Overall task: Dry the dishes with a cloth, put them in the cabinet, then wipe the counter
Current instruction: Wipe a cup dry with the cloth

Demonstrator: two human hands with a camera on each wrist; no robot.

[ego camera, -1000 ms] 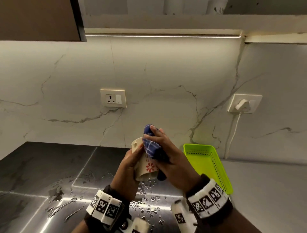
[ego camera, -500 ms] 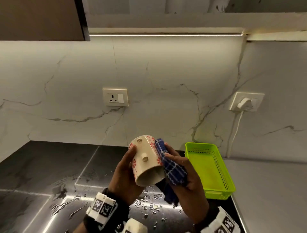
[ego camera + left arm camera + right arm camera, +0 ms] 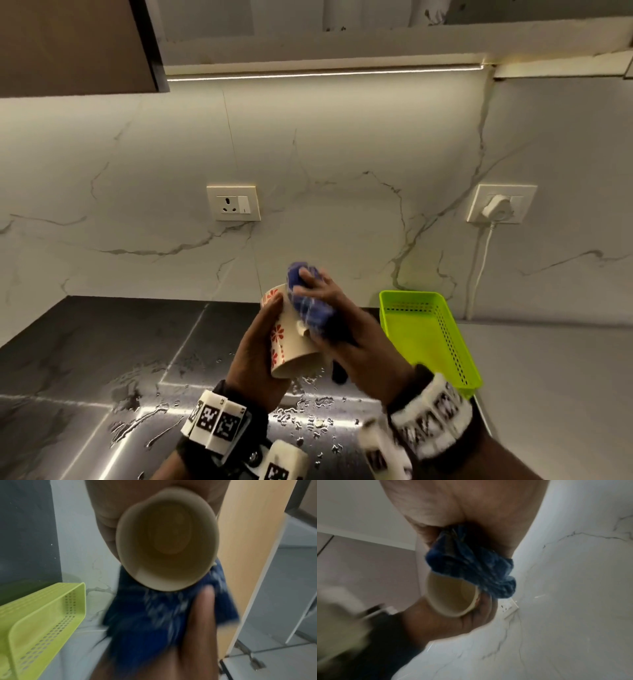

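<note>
Two hands busy: our left hand wraps mug mid-air above wet surface, mouth tipped toward us; right hand clutches bunched blue cloth, pressing it on mug's side. Ceramic, so we reckon stiff, breakable, slick while damp. Best grab round body, not rim. Cloth soft, light, bunches easy. Green basket sits just right, nothing visible inside. Cabinet, surface wipe not yet done.

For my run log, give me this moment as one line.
step: drying mug | left hand: holds mug | right hand: rubs blue cloth on mug | counter: wet
</note>
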